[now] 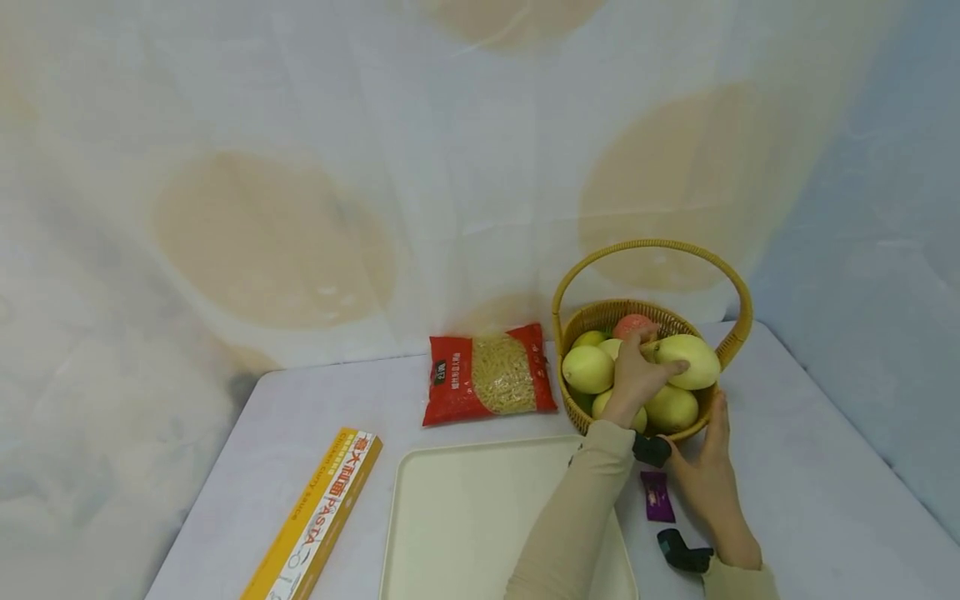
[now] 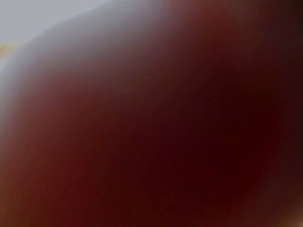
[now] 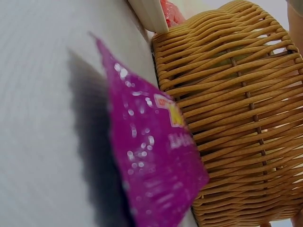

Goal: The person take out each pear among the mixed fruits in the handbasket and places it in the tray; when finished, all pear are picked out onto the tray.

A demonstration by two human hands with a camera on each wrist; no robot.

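Note:
In the head view, my left hand (image 1: 639,379) reaches into a wicker basket (image 1: 600,315) of fruit. Its thumb lies across the near side of a large pale yellow oval fruit (image 1: 693,358), its fingers at the far side, pinching the stem end. My right hand (image 1: 707,479) touches the basket's near right side from outside, thumb and fingers spread and fairly straight. A purple wrapped sweet (image 1: 657,497) lies on the table beside the right hand; it looms large in the right wrist view. A dark reddish blur fills most of the left wrist view.
Left of the basket lies a red bag of pasta (image 1: 487,375). A cream tray (image 1: 465,508) sits nearer, and a yellow pasta box (image 1: 315,521) is farther left. Several yellow fruits (image 1: 588,370) and a red one (image 1: 634,325) fill the basket under its tall arched handle (image 1: 652,243).

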